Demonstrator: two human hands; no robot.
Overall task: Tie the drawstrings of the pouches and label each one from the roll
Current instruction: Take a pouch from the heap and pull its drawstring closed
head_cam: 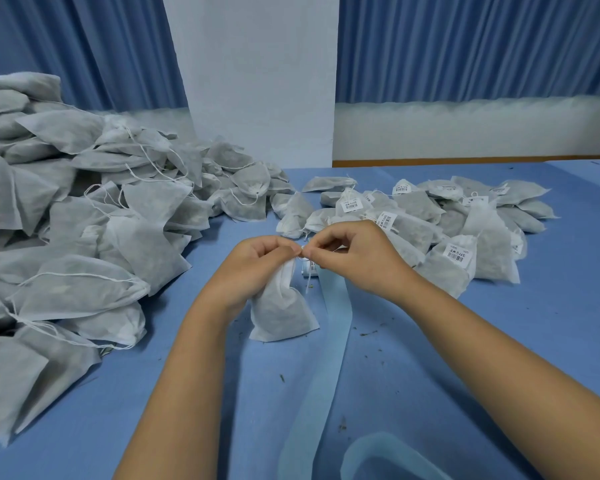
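Note:
A small white drawstring pouch with dark filling stands upright on the blue table at the centre. My left hand grips its gathered neck. My right hand pinches the thin white drawstring right beside the left fingertips; the string's loose ends hang down by the pouch. The label roll is mostly hidden behind my hands. Its pale blue backing strip runs from there toward me across the table.
A large heap of unlabelled pouches with loose strings fills the left side. Several pouches with barcode labels lie at the back right. A white pillar and blue curtains stand behind. Dark crumbs dot the cloth.

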